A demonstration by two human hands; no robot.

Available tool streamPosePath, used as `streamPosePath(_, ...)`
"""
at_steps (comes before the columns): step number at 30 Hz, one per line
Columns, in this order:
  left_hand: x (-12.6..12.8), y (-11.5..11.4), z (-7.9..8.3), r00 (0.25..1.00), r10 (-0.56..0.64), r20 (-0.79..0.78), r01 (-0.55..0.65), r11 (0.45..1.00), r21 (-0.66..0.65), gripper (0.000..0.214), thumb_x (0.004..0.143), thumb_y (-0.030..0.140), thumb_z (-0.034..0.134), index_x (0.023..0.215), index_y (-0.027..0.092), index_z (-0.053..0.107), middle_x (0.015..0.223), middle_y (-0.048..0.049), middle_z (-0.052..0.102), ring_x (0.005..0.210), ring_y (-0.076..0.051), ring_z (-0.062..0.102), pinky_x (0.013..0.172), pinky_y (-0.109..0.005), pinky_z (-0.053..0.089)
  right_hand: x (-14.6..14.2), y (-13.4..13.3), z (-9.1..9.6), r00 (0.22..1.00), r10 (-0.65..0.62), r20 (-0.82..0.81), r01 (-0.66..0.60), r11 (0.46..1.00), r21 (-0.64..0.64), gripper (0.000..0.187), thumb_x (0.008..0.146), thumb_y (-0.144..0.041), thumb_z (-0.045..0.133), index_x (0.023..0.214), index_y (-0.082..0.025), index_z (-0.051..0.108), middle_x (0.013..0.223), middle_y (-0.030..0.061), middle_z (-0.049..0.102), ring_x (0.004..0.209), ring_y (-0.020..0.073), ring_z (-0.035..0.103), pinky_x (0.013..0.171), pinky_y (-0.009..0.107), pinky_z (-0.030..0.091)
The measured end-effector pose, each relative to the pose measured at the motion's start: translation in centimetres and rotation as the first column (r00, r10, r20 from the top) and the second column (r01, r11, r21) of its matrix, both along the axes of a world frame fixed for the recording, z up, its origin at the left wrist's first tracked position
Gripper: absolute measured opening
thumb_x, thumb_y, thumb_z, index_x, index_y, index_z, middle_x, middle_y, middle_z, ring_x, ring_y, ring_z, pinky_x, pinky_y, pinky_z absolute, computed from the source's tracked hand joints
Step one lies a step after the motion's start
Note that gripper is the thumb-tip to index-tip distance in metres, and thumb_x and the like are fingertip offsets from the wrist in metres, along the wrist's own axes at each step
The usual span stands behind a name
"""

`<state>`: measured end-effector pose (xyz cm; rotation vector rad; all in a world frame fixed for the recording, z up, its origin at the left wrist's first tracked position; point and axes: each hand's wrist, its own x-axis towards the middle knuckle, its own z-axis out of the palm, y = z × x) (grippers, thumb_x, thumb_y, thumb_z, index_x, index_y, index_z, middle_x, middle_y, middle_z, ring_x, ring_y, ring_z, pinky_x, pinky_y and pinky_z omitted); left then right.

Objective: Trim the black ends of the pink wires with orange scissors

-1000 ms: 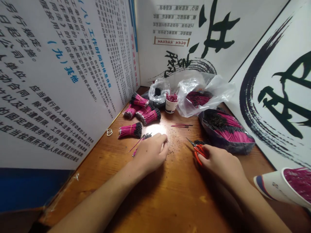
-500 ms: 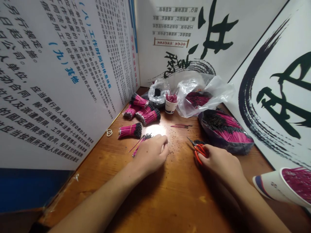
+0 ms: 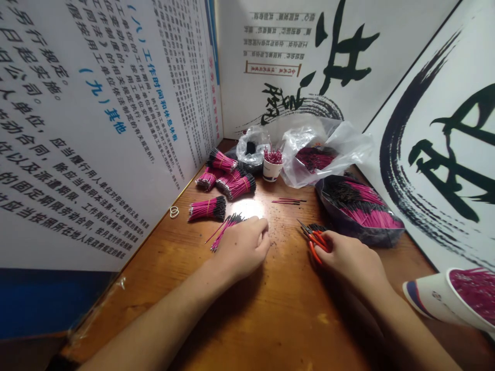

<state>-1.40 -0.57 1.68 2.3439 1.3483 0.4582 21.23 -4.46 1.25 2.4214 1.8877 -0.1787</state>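
Observation:
My right hand is closed round the red handles of a pair of small pliers or snips, whose pointed metal jaws face up and left. Just behind the tool lies a small heap of black pieces. My left hand rests low over the table with its fingers curled; whatever is in them is hidden. Beside it, partly under the hand, several loose magenta wires with black ends lie on the wood. A banded bundle of magenta wires sits further left.
More banded wire bundles are piled at the back left. Behind stand a paper cup of wires and plastic bags. A dark bag full of wires is at right, near a tilted paper cup. Printed panels enclose the table.
Both hands stay almost where they were. My left hand has shifted very slightly, and the pliers' tip has moved a touch to the left.

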Motion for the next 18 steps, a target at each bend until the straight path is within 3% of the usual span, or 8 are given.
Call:
streamPosePath(5, 0.0, -0.1, -0.2, 0.999, -0.018, 0.026, 0.018, 1.0, 0.008, 0.016, 0.091, 0.022, 0.042, 0.077, 0.02, 0.051, 0.08, -0.0016, 0.061, 0.074, -0.017, 0.056, 0.067, -0.029, 0.036, -0.2, 0.1, 0.1, 1.0, -0.016, 0.002, 0.016, 1.0, 0.004, 0.028, 0.086, -0.046, 0.048, 0.082, -0.024, 0.065, 0.085, 0.0071, 0.075, 0.077, 0.0266, 0.07, 0.055, 0.028, 0.033)
streamPosePath(10, 0.1, -0.4, -0.2, 0.983, -0.117, 0.143, 0.123, 0.992, -0.033, 0.016, 0.093, 0.023, 0.043, 0.082, 0.02, 0.054, 0.08, -0.0002, 0.06, 0.073, -0.015, 0.054, 0.066, -0.028, 0.037, -0.6, -0.7, 0.6, 0.989, -0.024, -0.147, 0.051, 0.982, 0.182, 0.021, 0.08, -0.043, 0.054, 0.082, -0.026, 0.066, 0.077, 0.0032, 0.074, 0.068, 0.0231, 0.067, 0.054, 0.028, 0.036)
streamPosePath(14, 0.4, -0.9, -0.3, 0.934, -0.176, 0.31, 0.225, 0.966, -0.13, 0.016, 0.096, 0.029, 0.043, 0.092, 0.02, 0.056, 0.081, 0.0005, 0.061, 0.071, -0.014, 0.053, 0.065, -0.026, 0.038, -1.7, -1.7, -0.1, 0.916, 0.188, -0.354, -0.035, 0.918, 0.396, 0.017, 0.077, -0.038, 0.053, 0.078, -0.024, 0.064, 0.064, -0.0004, 0.065, 0.056, 0.0168, 0.058, 0.056, 0.026, 0.04)
streamPosePath(18, 0.8, -1.2, -0.8, 0.861, -0.224, 0.456, 0.338, 0.923, -0.185, 0.021, 0.099, 0.031, 0.041, 0.096, 0.019, 0.058, 0.091, -0.0027, 0.065, 0.081, -0.016, 0.057, 0.073, -0.026, 0.042, -3.1, -2.4, -0.9, 0.78, 0.417, -0.466, -0.159, 0.854, 0.496, 0.012, 0.079, -0.029, 0.054, 0.078, -0.021, 0.062, 0.06, -0.0022, 0.06, 0.051, 0.0122, 0.052, 0.052, 0.022, 0.04)
